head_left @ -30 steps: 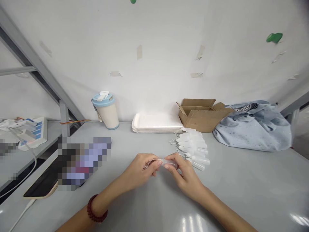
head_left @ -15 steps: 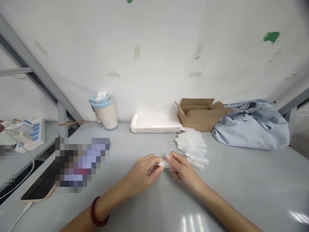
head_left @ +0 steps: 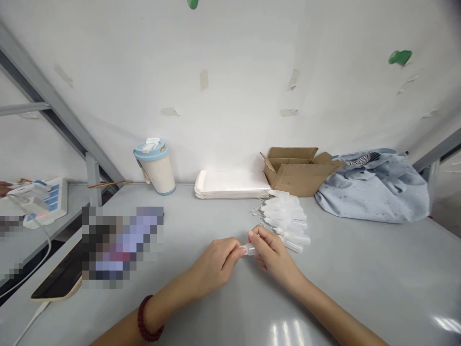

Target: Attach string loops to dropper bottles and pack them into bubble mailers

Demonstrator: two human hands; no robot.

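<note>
Between my two hands is a small translucent plastic squeeze bottle (head_left: 252, 249), lying roughly level above the table. My left hand (head_left: 219, 259) is closed on its white cap end, the fingertips covering most of it. The body end sits in the closed fingers of my right hand (head_left: 272, 252), which hide part of the bottle. Just beyond the right hand lie several similar bottles (head_left: 286, 211) in a loose row, with thin metal needle-like tips pointing left.
Behind are a stack of white padded envelopes (head_left: 232, 182), an open cardboard box (head_left: 302, 178) and a grey-blue cloth bag (head_left: 374, 192). To the left stand a lidded cup (head_left: 158, 168), a phone (head_left: 59, 276), partly pixelated, and a power strip (head_left: 57, 199) beyond the frame post.
My left fingers have closed further around the cap end, covering the clear loop-like part seen between them before. My right hand keeps its hold on the bottle with little movement.
</note>
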